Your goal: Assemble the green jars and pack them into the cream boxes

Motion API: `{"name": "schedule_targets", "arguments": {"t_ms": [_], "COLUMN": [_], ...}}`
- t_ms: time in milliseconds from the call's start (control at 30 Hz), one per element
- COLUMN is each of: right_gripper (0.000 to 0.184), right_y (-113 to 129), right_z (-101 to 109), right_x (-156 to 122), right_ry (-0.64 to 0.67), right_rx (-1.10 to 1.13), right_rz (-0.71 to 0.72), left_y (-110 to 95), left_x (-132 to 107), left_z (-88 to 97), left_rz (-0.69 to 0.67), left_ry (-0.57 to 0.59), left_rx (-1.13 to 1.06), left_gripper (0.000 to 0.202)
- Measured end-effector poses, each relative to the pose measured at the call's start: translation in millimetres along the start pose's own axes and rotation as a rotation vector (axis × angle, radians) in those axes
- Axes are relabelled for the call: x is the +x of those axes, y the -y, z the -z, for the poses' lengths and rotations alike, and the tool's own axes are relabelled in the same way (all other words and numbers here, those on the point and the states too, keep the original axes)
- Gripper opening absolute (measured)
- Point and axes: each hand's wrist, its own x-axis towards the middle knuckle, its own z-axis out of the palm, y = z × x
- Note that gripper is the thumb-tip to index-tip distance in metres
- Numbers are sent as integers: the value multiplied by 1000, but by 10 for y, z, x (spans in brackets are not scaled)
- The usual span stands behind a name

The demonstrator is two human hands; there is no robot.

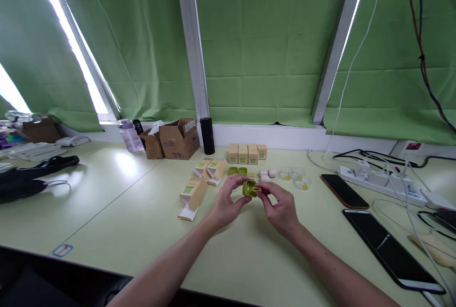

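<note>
We're holding a small green container (pixel 248 190) over the bench (pixel 249 259): left hand (pixel 229 201) clamped on its left side, right hand (pixel 282 206) pinching a tan piece (pixel 258 189) at its right edge. Just behind: green containers (pixel 242 171), pale pink pieces (pixel 264 178), clear cups (pixel 302 183). Three open-flapped cartons (pixel 195 192) sit left of our hands.

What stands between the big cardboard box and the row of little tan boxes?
A black cylinder, seen in the head view, nearer the big cardboard box.
</note>
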Motion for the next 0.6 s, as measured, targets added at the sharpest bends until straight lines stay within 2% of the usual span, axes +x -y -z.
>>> {"name": "schedule_targets", "arguments": {"t_ms": [200,367,600], "right_gripper": [17,19,24], "right_y": [-6,1,-51], "right_z": [36,37,10], "right_x": [16,18,-28], "right_ry": [4,60,69], "right_rx": [-230,-414,-522], "right_rz": [153,244,239], "left_y": [-11,-25,-29], "left_x": [-6,-5,-16], "left_z": [-9,-10,-2], "left_rz": [-51,-55,-59], "left_ry": [11,18,19], "left_rx": [25,35,77], "left_gripper": [47,48,49]}}
